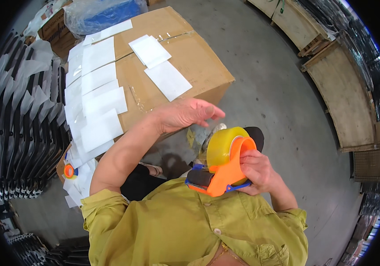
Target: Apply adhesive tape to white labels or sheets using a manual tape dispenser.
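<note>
My right hand is closed around the handle of an orange tape dispenser, held in front of my chest. A wide roll of yellowish tape sits on it, beside a dark roller and blue parts. Over the near right edge of the large cardboard box, my left hand is raised with its fingers stretched out and nothing visible in them. White foam sheets lie on the box top close to that hand. More white sheets overlap along the box's left side.
Dark curved frames with white wrapping are stacked at the left. A small orange tape roll lies on white sheets at lower left. Behind the box is a plastic-wrapped blue bundle. Wooden crates line the right side beyond the grey floor.
</note>
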A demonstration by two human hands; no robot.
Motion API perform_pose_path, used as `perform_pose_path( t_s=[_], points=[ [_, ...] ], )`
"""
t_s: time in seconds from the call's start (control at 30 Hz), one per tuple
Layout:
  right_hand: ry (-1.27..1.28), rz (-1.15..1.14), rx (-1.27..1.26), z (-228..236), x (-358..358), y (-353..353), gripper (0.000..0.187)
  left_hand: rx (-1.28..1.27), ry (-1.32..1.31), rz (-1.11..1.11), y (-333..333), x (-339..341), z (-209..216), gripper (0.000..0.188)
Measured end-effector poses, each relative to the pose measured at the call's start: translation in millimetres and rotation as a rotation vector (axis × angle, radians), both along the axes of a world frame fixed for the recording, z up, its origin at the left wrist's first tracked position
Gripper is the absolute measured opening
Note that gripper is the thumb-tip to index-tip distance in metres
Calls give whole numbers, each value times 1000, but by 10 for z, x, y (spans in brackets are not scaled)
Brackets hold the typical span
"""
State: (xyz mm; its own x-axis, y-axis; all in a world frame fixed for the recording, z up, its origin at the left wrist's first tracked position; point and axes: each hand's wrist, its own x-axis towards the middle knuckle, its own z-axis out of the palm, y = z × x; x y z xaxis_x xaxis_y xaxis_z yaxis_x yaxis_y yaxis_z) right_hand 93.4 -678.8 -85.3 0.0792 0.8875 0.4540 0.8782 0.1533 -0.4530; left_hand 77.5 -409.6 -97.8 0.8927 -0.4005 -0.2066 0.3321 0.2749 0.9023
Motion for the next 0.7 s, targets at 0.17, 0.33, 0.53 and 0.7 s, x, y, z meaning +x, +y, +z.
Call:
perform_pose_path(
  t_s=[0.17, 0.33, 0.53, 0.7],
  points=[
    [82, -23, 2, -45, -27, -35, 41, 181, -118, 29, -53, -140, 109, 29],
    [254, -84, 57, -88, -37, -44, 43, 321, -91, 295, -89, -262, 383, 17],
    [892, -258, -282, -147, -184, -219, 39, 515, -202, 499, 258, -281, 486, 16],
    [1042, -371, -240, -116, -119, 150, 39, 845, -321, 536, 455, -61, 289, 18]
  ],
)
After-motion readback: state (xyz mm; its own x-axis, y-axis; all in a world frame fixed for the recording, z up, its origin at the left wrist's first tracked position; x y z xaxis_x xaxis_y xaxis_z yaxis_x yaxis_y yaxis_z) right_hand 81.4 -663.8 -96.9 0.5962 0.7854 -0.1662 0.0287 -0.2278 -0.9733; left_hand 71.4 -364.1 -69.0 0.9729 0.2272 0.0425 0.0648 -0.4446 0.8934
